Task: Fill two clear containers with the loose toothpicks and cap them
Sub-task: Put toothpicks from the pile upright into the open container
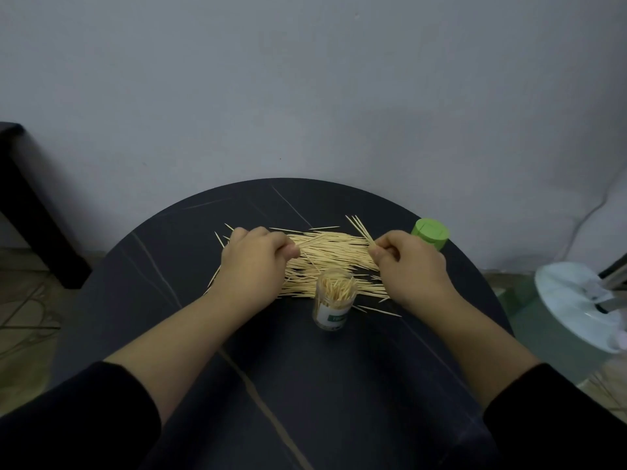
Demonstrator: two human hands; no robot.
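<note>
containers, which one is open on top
The clear labelled container at front centre, toothpicks in its open mouth; the other, behind the right hand, wears a green cap.

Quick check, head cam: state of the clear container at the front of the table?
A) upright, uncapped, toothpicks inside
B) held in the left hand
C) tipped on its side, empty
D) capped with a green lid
A: the clear container stands upright on the table with no cap, toothpicks showing at its open mouth, and neither hand touches it.
</note>
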